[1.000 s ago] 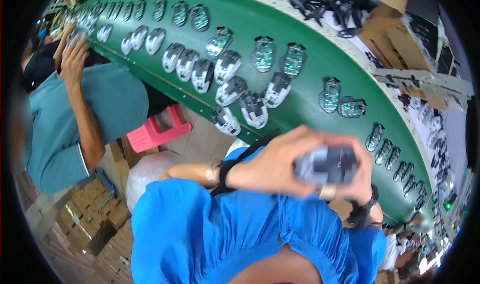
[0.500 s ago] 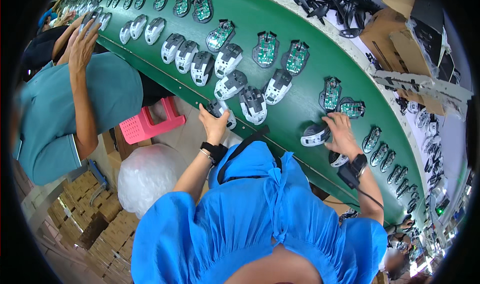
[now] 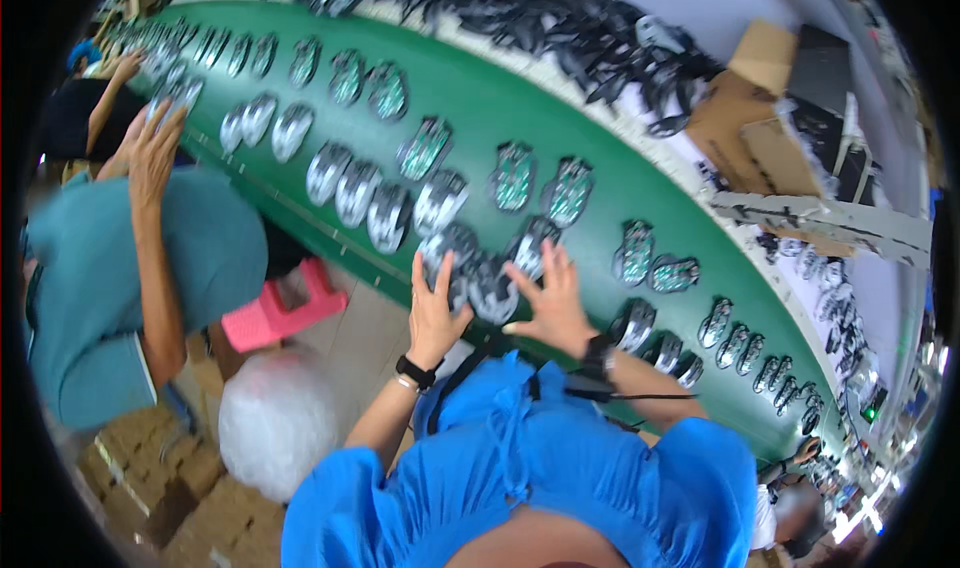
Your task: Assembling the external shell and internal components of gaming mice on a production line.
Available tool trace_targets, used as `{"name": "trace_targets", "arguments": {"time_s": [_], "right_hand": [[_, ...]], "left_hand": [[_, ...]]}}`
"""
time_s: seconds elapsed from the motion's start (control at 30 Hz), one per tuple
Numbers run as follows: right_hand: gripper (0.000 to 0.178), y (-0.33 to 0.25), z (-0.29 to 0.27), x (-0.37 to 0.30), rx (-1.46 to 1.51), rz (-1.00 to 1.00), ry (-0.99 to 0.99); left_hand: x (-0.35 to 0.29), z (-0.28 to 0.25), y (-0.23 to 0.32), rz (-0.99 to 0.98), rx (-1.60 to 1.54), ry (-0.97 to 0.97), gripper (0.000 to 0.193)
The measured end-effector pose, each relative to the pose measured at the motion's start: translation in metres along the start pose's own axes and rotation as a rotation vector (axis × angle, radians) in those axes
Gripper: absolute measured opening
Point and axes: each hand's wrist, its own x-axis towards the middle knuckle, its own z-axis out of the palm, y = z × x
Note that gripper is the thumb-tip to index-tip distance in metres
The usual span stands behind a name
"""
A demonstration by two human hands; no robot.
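My left hand [image 3: 435, 318] is open at the near edge of the green belt [image 3: 440, 68], its fingers stretched toward a white and dark grey computer mouse [image 3: 452, 251]. Another computer mouse [image 3: 493, 290] lies between my two hands. My right hand [image 3: 556, 306] is also open, fingers spread, its tips close to a third mouse [image 3: 537, 236]. Motion blur hides whether either hand touches a mouse. Beyond them lie mouse halves with green circuit boards [image 3: 514, 178]. More mice [image 3: 634, 324] sit to the right of my right hand.
Further mice [image 3: 357, 190] line the belt to the left, where a person in a teal shirt [image 3: 150, 258] works. Black parts [image 3: 560, 28] are heaped behind the belt, beside cardboard boxes [image 3: 730, 138]. A pink stool [image 3: 285, 308] and a white plastic bag [image 3: 278, 423] stand at left.
My right hand has left the mouse at the right and moved left, fingers spreading. My left hand has let go of the mouse at the near edge and opened. The whole view has shifted.
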Motion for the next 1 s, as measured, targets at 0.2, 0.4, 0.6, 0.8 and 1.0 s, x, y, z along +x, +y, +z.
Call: {"name": "trace_targets", "arguments": {"time_s": [0.2,0.4,0.6,0.8,1.0], "right_hand": [[0.106,-0.027,0.057,0.037,-0.039,0.090,0.217],[0.086,-0.047,-0.032,0.103,0.059,0.117,0.091],[0.042,0.162,-0.170,0.190,-0.256,0.469,0.750],[0.024,0.227,-0.187,0.201,-0.480,0.432,0.714],[0.021,0.106,-0.131,0.104,-0.434,0.361,0.291]], "left_hand": [[0.049,-0.008,-0.033,0.138,0.123,0.032,0.078],[0.100,-0.042,-0.049,0.135,0.032,-0.052,0.076],[0.086,-0.035,-0.043,0.179,0.097,-0.014,0.077],[0.070,-0.028,-0.026,0.051,0.089,0.205,0.082],[0.064,-0.019,0.052,0.152,0.128,0.261,0.064]]}}
